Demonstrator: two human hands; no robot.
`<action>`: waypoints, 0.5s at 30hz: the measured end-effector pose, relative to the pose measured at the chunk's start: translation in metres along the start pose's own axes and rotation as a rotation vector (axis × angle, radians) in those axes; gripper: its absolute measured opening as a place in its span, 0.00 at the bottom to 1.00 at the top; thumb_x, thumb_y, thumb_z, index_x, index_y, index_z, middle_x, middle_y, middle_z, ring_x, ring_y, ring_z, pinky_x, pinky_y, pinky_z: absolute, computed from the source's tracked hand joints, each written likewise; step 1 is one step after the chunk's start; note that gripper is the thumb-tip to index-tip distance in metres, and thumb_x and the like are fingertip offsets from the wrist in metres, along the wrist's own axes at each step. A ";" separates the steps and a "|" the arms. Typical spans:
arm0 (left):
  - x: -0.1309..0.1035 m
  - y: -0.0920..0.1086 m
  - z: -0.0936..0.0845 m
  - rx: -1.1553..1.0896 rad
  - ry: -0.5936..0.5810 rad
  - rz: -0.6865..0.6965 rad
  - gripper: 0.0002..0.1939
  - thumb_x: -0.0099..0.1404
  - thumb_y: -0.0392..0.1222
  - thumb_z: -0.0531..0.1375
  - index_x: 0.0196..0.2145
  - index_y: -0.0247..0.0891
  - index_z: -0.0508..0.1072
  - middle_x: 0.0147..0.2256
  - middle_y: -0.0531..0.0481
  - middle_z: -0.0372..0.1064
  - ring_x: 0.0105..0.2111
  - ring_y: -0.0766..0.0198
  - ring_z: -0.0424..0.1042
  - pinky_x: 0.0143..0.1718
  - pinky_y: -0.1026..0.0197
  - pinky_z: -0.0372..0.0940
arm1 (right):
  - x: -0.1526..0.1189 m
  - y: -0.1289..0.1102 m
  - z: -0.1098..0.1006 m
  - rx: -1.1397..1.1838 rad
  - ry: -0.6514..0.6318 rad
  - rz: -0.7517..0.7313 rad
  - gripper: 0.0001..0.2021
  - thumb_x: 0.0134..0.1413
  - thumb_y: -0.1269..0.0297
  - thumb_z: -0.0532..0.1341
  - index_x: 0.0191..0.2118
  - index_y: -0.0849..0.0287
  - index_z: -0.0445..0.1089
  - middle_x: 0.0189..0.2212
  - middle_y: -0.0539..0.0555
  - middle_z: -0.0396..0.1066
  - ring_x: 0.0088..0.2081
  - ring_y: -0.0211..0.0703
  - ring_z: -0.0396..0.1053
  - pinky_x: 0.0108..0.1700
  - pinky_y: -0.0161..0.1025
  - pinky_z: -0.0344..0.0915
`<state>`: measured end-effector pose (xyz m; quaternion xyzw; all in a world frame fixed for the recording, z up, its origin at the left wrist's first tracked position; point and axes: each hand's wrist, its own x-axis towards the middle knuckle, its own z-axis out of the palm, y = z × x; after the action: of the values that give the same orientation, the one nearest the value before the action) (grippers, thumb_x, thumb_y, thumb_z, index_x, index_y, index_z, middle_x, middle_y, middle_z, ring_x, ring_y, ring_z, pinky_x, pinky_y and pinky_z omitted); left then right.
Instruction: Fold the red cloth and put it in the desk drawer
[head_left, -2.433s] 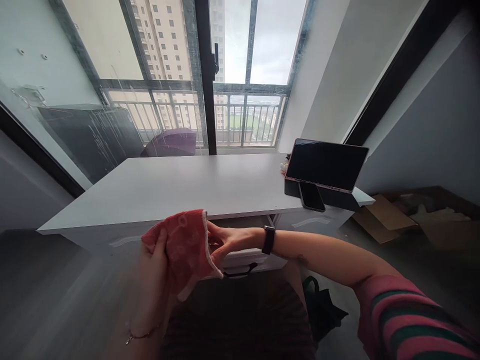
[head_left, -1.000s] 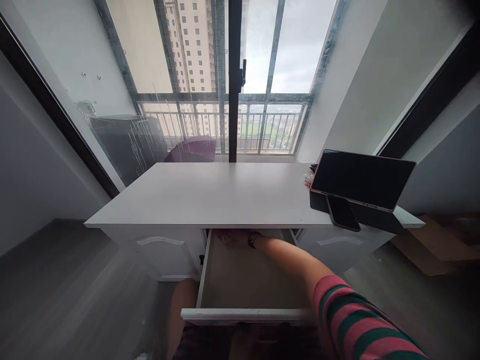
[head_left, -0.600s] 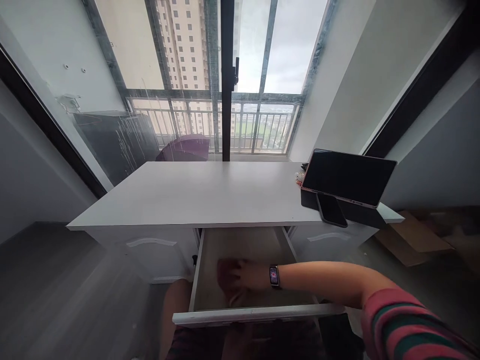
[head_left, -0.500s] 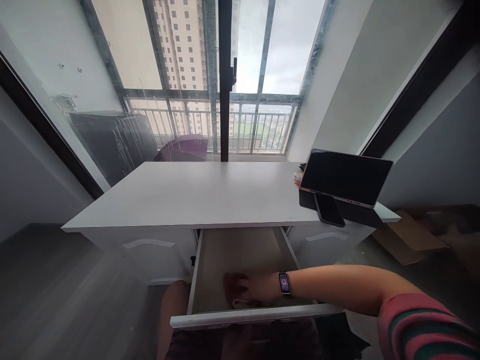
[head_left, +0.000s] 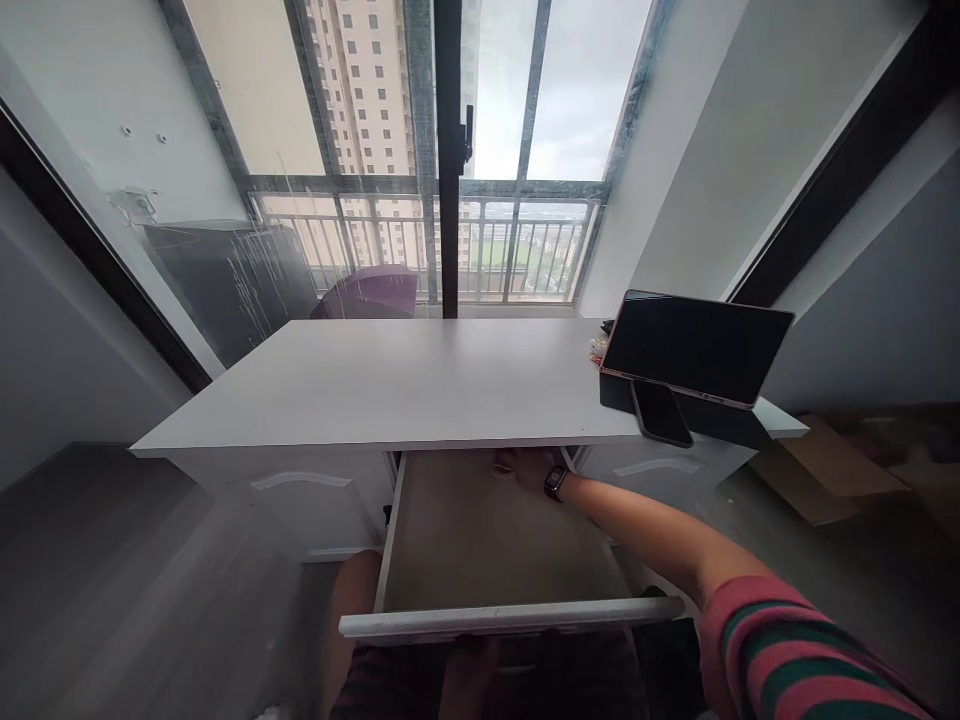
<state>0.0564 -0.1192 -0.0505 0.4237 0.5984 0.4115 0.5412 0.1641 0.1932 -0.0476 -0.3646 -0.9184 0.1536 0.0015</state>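
Right hand (head_left: 525, 466) reaches deep into the open drawer (head_left: 487, 530), at its far right corner under the desk (head_left: 390, 385) edge; whether its fingers are spread or gripping cannot be told, and any cloth beneath it is hidden. Left hand (head_left: 469, 675) lies dim below the drawer front. At 2 o'clock, a tablet (head_left: 694, 345) and phone (head_left: 660, 412) rest on the desk.

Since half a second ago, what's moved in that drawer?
The right hand slid from the front of the drawer to its far right back, under the desk edge; the cloth is hard to make out there now. The drawer stayed open, and the tablet and phone kept their places.
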 end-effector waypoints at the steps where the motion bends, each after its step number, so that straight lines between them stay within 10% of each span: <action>1: -0.001 0.001 0.000 0.011 0.000 0.002 0.17 0.66 0.50 0.58 0.51 0.44 0.70 0.51 0.46 0.69 0.49 0.54 0.70 0.45 0.49 0.70 | -0.007 0.001 0.003 -0.023 -0.005 0.015 0.26 0.49 0.77 0.57 0.57 0.60 0.65 0.56 0.70 0.64 0.54 0.61 0.64 0.53 0.58 0.59; 7: -0.005 0.006 0.003 0.073 -0.007 0.027 0.16 0.66 0.49 0.57 0.50 0.46 0.70 0.52 0.45 0.69 0.49 0.56 0.69 0.46 0.49 0.70 | -0.058 0.002 0.022 -0.225 -0.324 -0.136 0.38 0.38 0.75 0.67 0.60 0.67 0.60 0.58 0.78 0.58 0.56 0.69 0.62 0.52 0.58 0.61; 15: -0.005 0.006 -0.002 0.121 0.014 0.068 0.17 0.66 0.50 0.57 0.51 0.45 0.70 0.53 0.44 0.69 0.50 0.56 0.69 0.48 0.47 0.69 | -0.079 -0.033 0.005 0.224 -0.749 -0.254 0.28 0.40 0.74 0.63 0.52 0.57 0.68 0.44 0.53 0.72 0.46 0.48 0.70 0.45 0.42 0.67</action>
<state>0.0552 -0.1222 -0.0434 0.4730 0.6112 0.3958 0.4960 0.1998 0.1158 -0.0341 -0.1648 -0.8707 0.3735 -0.2744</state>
